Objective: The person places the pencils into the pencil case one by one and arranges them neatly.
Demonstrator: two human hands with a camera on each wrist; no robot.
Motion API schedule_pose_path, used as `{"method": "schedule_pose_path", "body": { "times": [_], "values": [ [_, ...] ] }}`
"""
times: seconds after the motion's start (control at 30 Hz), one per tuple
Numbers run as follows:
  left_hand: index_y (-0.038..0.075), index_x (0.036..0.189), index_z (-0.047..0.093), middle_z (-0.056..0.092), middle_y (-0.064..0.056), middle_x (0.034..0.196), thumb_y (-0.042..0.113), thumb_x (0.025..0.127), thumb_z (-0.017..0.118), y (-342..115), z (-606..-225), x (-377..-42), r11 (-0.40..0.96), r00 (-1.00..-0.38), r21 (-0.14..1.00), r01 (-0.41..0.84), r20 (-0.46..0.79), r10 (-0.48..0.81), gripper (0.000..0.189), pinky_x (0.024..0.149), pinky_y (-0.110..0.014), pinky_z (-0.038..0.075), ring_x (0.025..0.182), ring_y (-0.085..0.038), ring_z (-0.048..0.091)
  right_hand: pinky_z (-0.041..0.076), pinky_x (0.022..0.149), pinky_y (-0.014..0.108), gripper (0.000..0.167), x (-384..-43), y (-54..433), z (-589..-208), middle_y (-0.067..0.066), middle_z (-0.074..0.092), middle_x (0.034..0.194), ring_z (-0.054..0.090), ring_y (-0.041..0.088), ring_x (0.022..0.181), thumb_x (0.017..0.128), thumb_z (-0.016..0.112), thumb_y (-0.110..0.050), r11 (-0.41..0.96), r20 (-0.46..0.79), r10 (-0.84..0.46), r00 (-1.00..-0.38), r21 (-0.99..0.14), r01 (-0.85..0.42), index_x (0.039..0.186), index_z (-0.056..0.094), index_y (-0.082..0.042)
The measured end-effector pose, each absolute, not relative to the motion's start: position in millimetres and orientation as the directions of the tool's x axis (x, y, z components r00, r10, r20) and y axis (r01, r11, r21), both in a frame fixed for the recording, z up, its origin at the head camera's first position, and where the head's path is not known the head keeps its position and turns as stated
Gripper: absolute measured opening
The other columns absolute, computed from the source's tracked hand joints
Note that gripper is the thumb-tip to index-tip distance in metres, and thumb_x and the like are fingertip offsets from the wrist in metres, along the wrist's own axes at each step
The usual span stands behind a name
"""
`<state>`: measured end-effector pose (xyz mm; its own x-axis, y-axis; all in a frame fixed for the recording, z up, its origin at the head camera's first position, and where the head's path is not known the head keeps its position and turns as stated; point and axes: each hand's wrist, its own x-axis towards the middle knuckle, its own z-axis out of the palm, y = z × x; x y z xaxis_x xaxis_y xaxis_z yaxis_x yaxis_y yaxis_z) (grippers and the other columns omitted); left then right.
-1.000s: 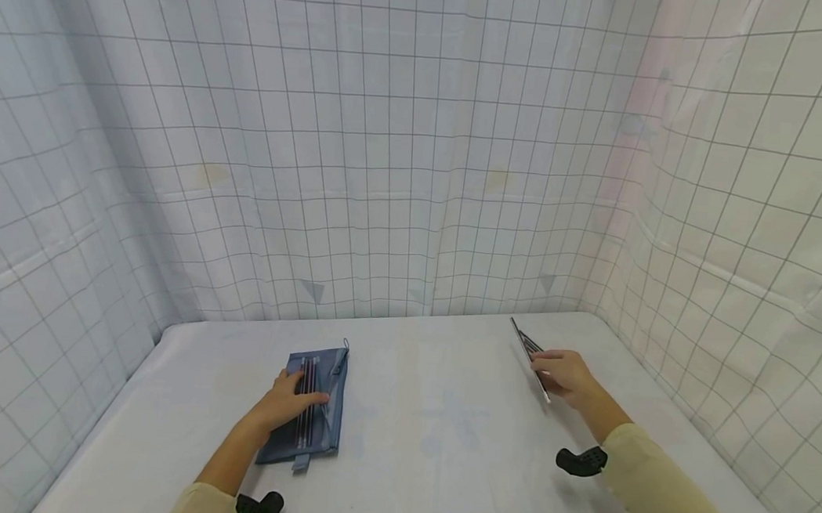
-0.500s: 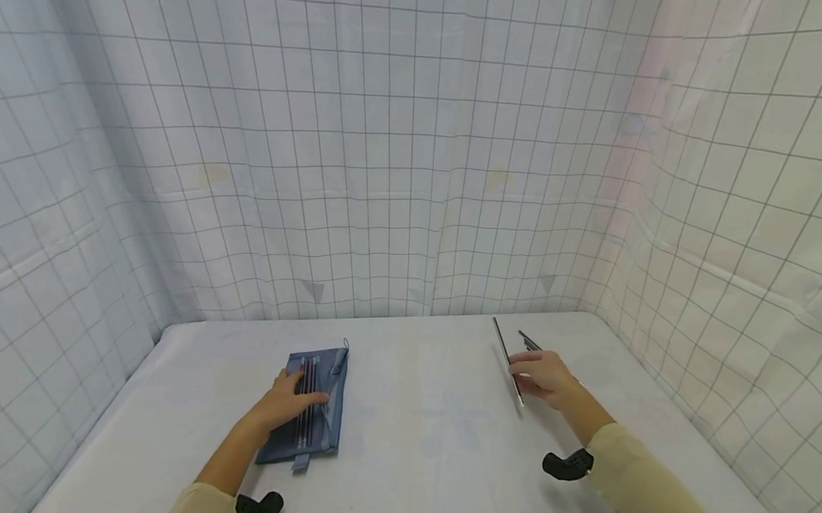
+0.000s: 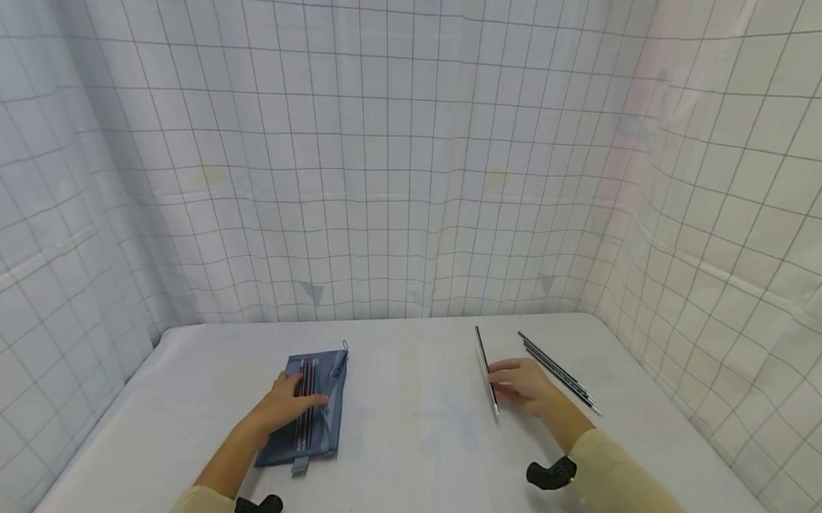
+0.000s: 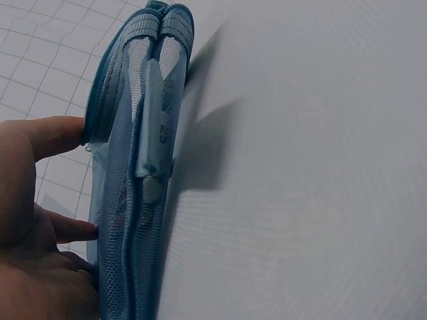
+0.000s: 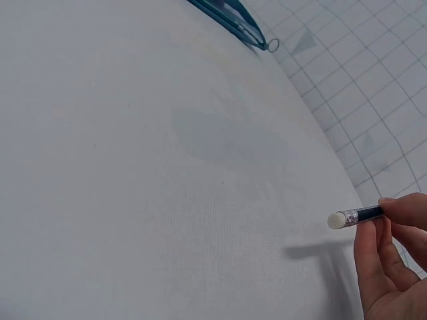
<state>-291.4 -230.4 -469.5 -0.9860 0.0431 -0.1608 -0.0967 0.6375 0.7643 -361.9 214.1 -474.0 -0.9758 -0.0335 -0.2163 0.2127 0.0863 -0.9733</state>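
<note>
My left hand [image 3: 283, 407] rests on a blue zippered mesh pencil pouch [image 3: 327, 432], thumb and fingers spread over its top. Dark and pale lengthwise stripes show on the pouch. In the left wrist view, fingertips touch the side of the pouch [image 4: 115, 213], near its zipper. On the right, my right hand [image 3: 525, 384] pinches a dark pencil [image 3: 482, 350] between thumb and fingers. Its white eraser [image 5: 337, 221] and silver ferrule stick out of the grip in the right wrist view, above a shadow on the table.
Several dark pencils [image 3: 558, 371] lie side by side on the white-covered table [image 3: 406, 444], right of my right hand. Gridded white curtains [image 3: 416, 170] enclose the table at the back and both sides. Black wrist cameras [image 3: 551, 474] sit at the sleeve cuffs.
My right hand has carried the pencil leftward and slightly nearer, away from the other pencils, which now show in full. My left hand stays on the pouch.
</note>
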Motion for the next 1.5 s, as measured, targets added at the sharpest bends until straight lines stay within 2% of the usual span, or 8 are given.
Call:
{"method": "schedule_pose_path", "body": {
  "times": [0.4,0.87,1.2,1.5],
  "values": [
    [-0.015,0.156,0.019,-0.004,-0.044,0.16,0.048,0.097,0.067,-229,-470,-291,0.644,-0.988,0.759,-0.091,-0.152,0.039,0.099,0.11,-0.079,0.015,0.144,-0.066,0.003,0.061,0.072,0.031,0.029,-357,193,-472,0.015,0.069,0.103,0.069,0.022,0.085,0.091,0.072,0.006,0.065,-0.231,-0.065,-0.971,-0.972,0.226,0.119,0.067,0.013],
    [-0.015,0.156,0.018,-0.006,-0.044,0.16,0.048,0.097,0.067,-230,-471,-292,0.638,-0.988,0.764,-0.091,-0.151,0.041,0.099,0.11,-0.079,0.013,0.144,-0.066,0.0,0.06,0.068,0.029,0.025,-355,165,-476,0.016,0.067,0.103,0.068,0.021,0.081,0.09,0.074,0.006,0.081,-0.234,-0.095,-0.968,-0.971,0.227,0.114,0.07,0.009],
    [-0.014,0.157,0.019,-0.005,-0.044,0.16,0.048,0.097,0.067,-229,-471,-294,0.637,-0.987,0.765,-0.093,-0.155,0.042,0.099,0.11,-0.079,0.013,0.145,-0.065,0.001,0.059,0.064,0.027,0.025,-351,134,-478,0.013,0.067,0.096,0.066,0.017,0.077,0.089,0.076,0.002,0.142,-0.25,-0.184,-0.951,-0.964,0.226,0.114,0.072,0.005],
    [-0.015,0.157,0.017,-0.007,-0.044,0.16,0.047,0.097,0.066,-229,-470,-293,0.633,-0.986,0.767,-0.101,-0.162,0.039,0.098,0.111,-0.078,0.012,0.145,-0.065,-0.001,0.059,0.063,0.027,0.024,-348,102,-475,0.011,0.068,0.091,0.066,0.015,0.074,0.088,0.075,0.005,0.148,-0.23,-0.27,-0.935,-0.969,0.196,0.111,0.071,0.007]
  ]
}}
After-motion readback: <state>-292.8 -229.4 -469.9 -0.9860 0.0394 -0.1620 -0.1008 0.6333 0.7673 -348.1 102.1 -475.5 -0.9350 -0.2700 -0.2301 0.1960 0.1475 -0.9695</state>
